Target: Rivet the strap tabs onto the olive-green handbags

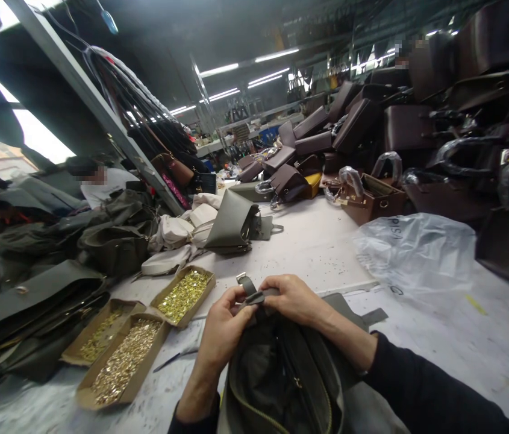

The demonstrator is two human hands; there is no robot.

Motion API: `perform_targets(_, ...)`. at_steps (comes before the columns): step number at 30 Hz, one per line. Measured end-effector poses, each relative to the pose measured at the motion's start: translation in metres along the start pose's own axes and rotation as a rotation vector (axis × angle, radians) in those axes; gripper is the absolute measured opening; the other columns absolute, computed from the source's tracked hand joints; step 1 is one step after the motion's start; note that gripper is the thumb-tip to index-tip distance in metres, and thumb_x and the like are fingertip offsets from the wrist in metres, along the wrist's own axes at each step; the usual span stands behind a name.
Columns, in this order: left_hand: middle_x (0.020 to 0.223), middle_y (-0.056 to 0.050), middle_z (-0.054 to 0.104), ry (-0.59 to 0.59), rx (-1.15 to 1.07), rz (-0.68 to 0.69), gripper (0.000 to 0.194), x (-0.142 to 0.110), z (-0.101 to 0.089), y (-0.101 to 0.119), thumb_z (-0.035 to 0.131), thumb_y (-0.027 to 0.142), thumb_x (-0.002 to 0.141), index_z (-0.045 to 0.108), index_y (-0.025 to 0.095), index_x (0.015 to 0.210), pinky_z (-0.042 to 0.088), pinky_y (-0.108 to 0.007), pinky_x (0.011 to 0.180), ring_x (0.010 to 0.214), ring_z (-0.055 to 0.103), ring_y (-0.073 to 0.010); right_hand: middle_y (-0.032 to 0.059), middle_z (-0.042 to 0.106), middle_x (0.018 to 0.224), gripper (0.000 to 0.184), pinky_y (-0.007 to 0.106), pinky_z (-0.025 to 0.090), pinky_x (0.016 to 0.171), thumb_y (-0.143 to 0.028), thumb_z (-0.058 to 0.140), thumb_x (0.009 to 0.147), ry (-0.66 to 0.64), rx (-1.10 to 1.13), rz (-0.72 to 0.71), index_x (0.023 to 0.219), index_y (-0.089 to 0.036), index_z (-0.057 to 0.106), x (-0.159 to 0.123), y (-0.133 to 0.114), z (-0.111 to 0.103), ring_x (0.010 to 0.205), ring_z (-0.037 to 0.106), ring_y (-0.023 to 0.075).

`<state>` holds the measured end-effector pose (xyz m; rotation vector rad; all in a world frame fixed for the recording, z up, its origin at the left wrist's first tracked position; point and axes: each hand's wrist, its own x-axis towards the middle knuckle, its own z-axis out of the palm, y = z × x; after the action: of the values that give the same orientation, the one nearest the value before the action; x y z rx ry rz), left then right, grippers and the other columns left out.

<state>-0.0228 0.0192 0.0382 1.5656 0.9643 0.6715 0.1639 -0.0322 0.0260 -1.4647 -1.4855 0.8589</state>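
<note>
An olive-grey handbag (288,367) lies open in front of me, its zipped top parted so the dark lining shows. My left hand (224,325) pinches a short strap tab (249,286) with a metal buckle at the bag's far edge. Opposite it, my right hand (293,298) grips the same tab and the bag's rim with bent fingers. What lies between the fingertips is partly hidden. Left of the hands is a cardboard tray (211,282) of gold-coloured metal fittings.
Two more trays of small fittings (125,361) stand at the left, near a thin dark tool (168,361). Olive bags (32,301) pile up at far left. A clear plastic bag (417,253) lies right, before heaped brown handbags (371,199). Another person (105,184) is at back left.
</note>
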Motion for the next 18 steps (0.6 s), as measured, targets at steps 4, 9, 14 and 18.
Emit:
perform_targets(4,0.095,-0.007,0.078,0.019,0.014,0.02,0.028,0.004,-0.005,-0.006,0.081,0.036,0.077,0.076,0.017,0.097,0.055,-0.027,0.078,0.088,0.07,-0.0226,-0.0012,0.072,0.076,0.018,0.023,0.041,0.066,-0.011,0.068,0.077,-0.02,0.079,0.042,0.09,-0.019,0.078,0.002,0.006,0.001,0.074,0.062,0.0164)
perform_targets(9,0.088,-0.007,0.078,0.034,-0.14,-0.082,0.036,0.012,-0.003,-0.011,0.089,0.04,0.067,0.078,0.014,0.09,0.054,-0.026,0.072,0.078,0.069,-0.0198,-0.0011,0.071,0.075,0.016,0.023,0.042,0.065,-0.013,0.069,0.078,-0.035,0.122,0.076,0.091,-0.018,0.078,0.006,0.014,0.004,0.073,0.061,0.0161)
perform_targets(14,0.074,-0.004,0.076,0.031,-0.361,-0.216,0.044,0.019,0.002,-0.015,0.097,0.039,0.053,0.077,0.012,0.082,0.052,-0.023,0.063,0.065,0.067,-0.0158,-0.0019,0.069,0.074,0.014,0.023,0.041,0.065,-0.014,0.07,0.078,-0.036,0.114,0.058,0.09,-0.017,0.077,0.007,0.018,0.005,0.071,0.059,0.0151)
perform_targets(18,0.071,-0.003,0.074,0.022,-0.406,-0.24,0.043,0.021,0.002,-0.02,0.098,0.037,0.053,0.076,0.012,0.081,0.052,-0.023,0.061,0.062,0.067,-0.0151,-0.0017,0.068,0.074,0.013,0.023,0.041,0.065,-0.016,0.071,0.079,-0.036,0.089,0.045,0.09,-0.017,0.077,0.006,0.018,0.004,0.071,0.059,0.0153)
